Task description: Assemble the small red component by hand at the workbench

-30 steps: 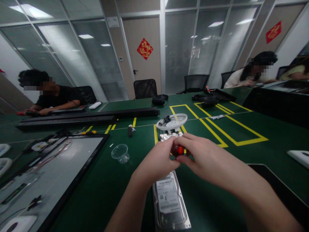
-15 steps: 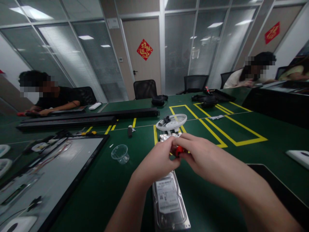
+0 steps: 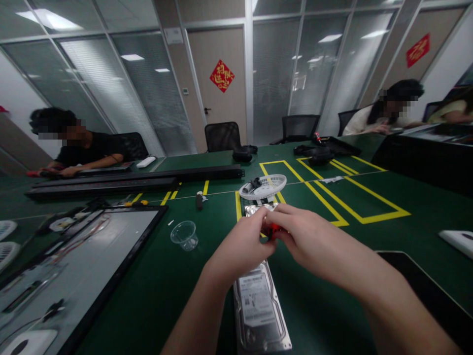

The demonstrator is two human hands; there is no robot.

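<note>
My right hand (image 3: 301,227) is closed, its fingers bent around a small red-and-black object (image 3: 272,230) that looks like a tool handle, mostly hidden. Against it, my left hand (image 3: 247,244) is also closed, with thumb and fingers curled in; what its fingertips grip is hidden. Both hands meet above the green table. Nearer me, below the hands, a silver hard drive (image 3: 258,305) lies flat with its white label up. Just beyond my fingers shows the end of another shiny metal piece (image 3: 254,209), partly covered by my hands.
A white basket (image 3: 273,183) with small dark parts stands past my hands. Left are a clear plastic cup (image 3: 184,235) and an opened display panel (image 3: 121,241); long black bars (image 3: 155,178) lie behind. A black flat device (image 3: 410,276) is at right. Co-workers sit across the table.
The red object has turned slightly between my fingers, and less of it shows. Both hands stay in nearly the same place; the hard drive has not moved.
</note>
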